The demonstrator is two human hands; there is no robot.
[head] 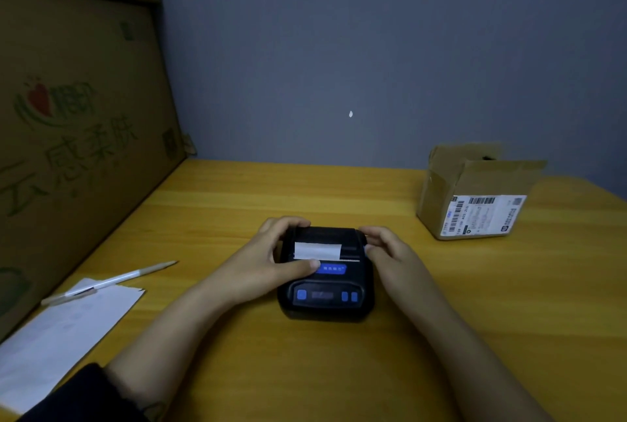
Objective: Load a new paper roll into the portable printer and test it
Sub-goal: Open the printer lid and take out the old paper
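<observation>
Yellow wooden table [237, 204] carries a small black portable printer [326, 281] at centre, white paper strip [317, 251] protruding; left hand [268, 260] and right hand [390, 253] clasp its sides, bare tabletop all around.

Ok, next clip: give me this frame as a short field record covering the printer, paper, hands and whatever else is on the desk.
printer: black portable printer, cover looks closed, on wooden desk
paper: white strip showing at the slot
left hand: grips printer's left side, thumb by the strip
right hand: against its right side
other items: pen on white sheet; open cardboard box
</observation>
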